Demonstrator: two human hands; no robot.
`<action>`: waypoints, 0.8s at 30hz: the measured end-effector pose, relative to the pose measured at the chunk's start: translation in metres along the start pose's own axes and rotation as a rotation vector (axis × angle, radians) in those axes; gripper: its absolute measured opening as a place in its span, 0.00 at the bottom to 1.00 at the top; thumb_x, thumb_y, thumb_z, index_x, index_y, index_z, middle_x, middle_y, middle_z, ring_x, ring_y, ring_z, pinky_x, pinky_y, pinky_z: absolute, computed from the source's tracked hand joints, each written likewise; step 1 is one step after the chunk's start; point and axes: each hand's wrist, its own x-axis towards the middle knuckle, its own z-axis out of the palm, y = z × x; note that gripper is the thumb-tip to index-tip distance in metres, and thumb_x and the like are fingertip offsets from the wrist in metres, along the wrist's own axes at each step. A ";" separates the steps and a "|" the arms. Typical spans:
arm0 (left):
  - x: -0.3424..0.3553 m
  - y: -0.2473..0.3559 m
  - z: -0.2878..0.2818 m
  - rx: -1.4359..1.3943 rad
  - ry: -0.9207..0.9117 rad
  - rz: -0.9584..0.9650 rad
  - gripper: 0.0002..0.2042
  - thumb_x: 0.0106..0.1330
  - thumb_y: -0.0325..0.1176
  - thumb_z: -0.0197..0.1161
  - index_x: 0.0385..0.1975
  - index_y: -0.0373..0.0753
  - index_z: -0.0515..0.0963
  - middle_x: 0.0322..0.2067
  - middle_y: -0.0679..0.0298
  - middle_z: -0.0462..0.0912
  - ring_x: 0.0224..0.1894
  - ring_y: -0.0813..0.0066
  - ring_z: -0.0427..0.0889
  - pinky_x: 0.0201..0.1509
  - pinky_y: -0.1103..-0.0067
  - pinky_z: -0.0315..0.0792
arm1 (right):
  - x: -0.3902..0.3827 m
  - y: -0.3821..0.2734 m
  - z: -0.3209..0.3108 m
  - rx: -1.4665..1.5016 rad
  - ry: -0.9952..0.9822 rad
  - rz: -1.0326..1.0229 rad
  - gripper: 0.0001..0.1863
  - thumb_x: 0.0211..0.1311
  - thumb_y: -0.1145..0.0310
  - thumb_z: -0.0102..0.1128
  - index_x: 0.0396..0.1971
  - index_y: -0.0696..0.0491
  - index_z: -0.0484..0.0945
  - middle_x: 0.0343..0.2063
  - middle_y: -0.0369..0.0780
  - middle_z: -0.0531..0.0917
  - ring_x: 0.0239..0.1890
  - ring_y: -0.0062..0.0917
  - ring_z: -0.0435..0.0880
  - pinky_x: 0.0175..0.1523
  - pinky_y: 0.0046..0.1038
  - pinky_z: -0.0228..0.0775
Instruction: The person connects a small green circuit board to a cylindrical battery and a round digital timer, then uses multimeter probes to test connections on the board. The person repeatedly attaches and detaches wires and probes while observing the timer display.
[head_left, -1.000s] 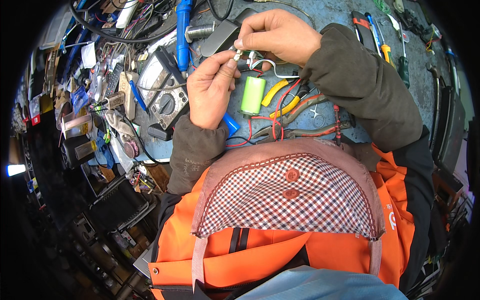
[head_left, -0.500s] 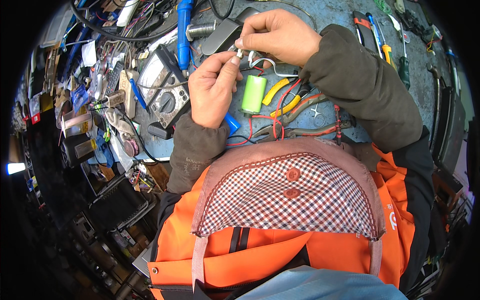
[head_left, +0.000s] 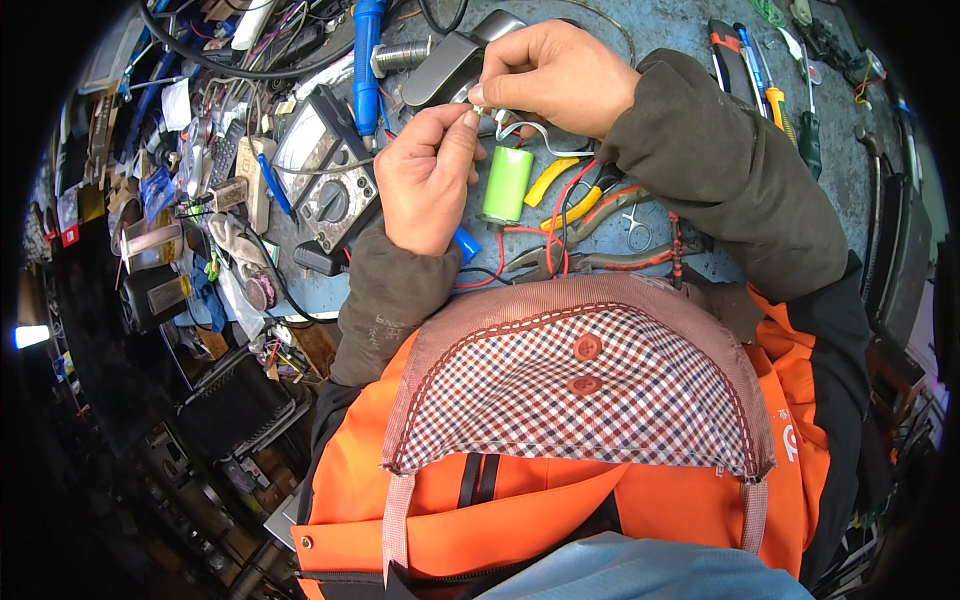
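Observation:
My left hand [head_left: 428, 178] and my right hand [head_left: 560, 78] meet over the workbench, fingertips pinched together. Between them is a small whitish connector [head_left: 479, 109], mostly covered by the fingers. Just under my right hand's fingers a white cable [head_left: 541, 130] curves, with a small white plug at its end. Below it stands or lies a green cylindrical battery pack [head_left: 507, 186], with red and black wires near it. Right of the battery are pliers with yellow grips [head_left: 552, 181] and pliers with red-and-grey grips [head_left: 640, 259].
An analog multimeter [head_left: 335, 195] sits left of my left hand. Behind are a blue soldering iron [head_left: 367, 70], a solder spool [head_left: 402, 57] and a dark grey metal object [head_left: 447, 68]. Screwdrivers [head_left: 775, 100] lie at the far right. Clutter with cables [head_left: 275, 75] fills the left side.
Both hands keep their pinch and have shifted only slightly. The whitish connector is more covered by the fingers than before. The battery pack has moved a little to the left.

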 end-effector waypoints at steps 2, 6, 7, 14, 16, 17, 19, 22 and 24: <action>0.000 0.000 0.000 0.021 0.003 -0.010 0.08 0.75 0.29 0.63 0.46 0.31 0.83 0.27 0.68 0.83 0.25 0.87 0.76 0.28 0.86 0.70 | 0.002 0.003 -0.003 -0.104 -0.006 -0.025 0.10 0.70 0.67 0.63 0.33 0.58 0.83 0.28 0.32 0.83 0.28 0.12 0.79 0.32 0.19 0.75; 0.000 0.000 0.001 0.005 0.050 0.052 0.09 0.75 0.28 0.63 0.48 0.31 0.82 0.30 0.67 0.85 0.27 0.86 0.77 0.30 0.85 0.72 | 0.004 -0.003 -0.004 0.078 -0.054 0.004 0.10 0.70 0.67 0.64 0.41 0.59 0.83 0.33 0.32 0.84 0.34 0.13 0.80 0.39 0.20 0.76; 0.000 0.002 0.000 -0.001 0.046 0.047 0.09 0.74 0.27 0.63 0.49 0.31 0.82 0.32 0.66 0.85 0.28 0.86 0.78 0.31 0.85 0.73 | 0.003 -0.001 -0.008 0.066 -0.074 -0.007 0.10 0.69 0.69 0.65 0.43 0.59 0.82 0.35 0.33 0.84 0.37 0.14 0.81 0.43 0.21 0.77; 0.000 -0.002 -0.003 -0.141 -0.013 0.041 0.13 0.69 0.21 0.67 0.53 0.30 0.80 0.40 0.62 0.87 0.38 0.84 0.82 0.41 0.85 0.77 | -0.002 -0.002 -0.016 0.032 -0.122 -0.162 0.22 0.55 0.78 0.72 0.51 0.61 0.80 0.46 0.41 0.86 0.51 0.25 0.84 0.58 0.28 0.78; 0.000 -0.001 -0.003 -0.155 -0.019 0.057 0.14 0.68 0.21 0.67 0.53 0.30 0.80 0.41 0.62 0.86 0.38 0.85 0.81 0.41 0.85 0.77 | -0.004 -0.005 -0.015 0.012 -0.108 -0.207 0.23 0.53 0.78 0.72 0.51 0.61 0.81 0.47 0.43 0.86 0.52 0.28 0.85 0.59 0.30 0.78; -0.002 0.000 -0.003 -0.161 -0.015 0.067 0.14 0.68 0.20 0.67 0.53 0.30 0.80 0.41 0.62 0.86 0.38 0.85 0.81 0.41 0.86 0.77 | -0.006 -0.009 -0.015 -0.005 -0.109 -0.211 0.23 0.52 0.79 0.72 0.51 0.61 0.81 0.47 0.43 0.86 0.53 0.28 0.84 0.59 0.31 0.78; -0.002 -0.001 -0.003 -0.152 -0.013 0.085 0.14 0.68 0.20 0.67 0.53 0.31 0.81 0.42 0.62 0.86 0.38 0.85 0.81 0.41 0.86 0.77 | -0.007 -0.012 -0.014 -0.050 -0.101 -0.232 0.23 0.51 0.81 0.71 0.51 0.61 0.80 0.48 0.43 0.86 0.54 0.28 0.84 0.60 0.31 0.78; 0.000 -0.007 -0.003 -0.131 -0.012 0.103 0.15 0.67 0.20 0.67 0.53 0.31 0.81 0.42 0.63 0.86 0.37 0.86 0.81 0.40 0.87 0.76 | -0.007 -0.010 -0.015 -0.107 -0.097 -0.268 0.24 0.53 0.81 0.71 0.52 0.59 0.80 0.48 0.40 0.85 0.54 0.26 0.83 0.60 0.31 0.77; -0.001 -0.008 -0.003 -0.137 -0.011 0.102 0.15 0.67 0.20 0.67 0.53 0.32 0.81 0.42 0.64 0.86 0.37 0.87 0.81 0.39 0.87 0.76 | -0.006 -0.008 -0.015 -0.106 -0.126 -0.279 0.25 0.55 0.80 0.72 0.55 0.57 0.79 0.47 0.37 0.84 0.52 0.24 0.82 0.59 0.30 0.73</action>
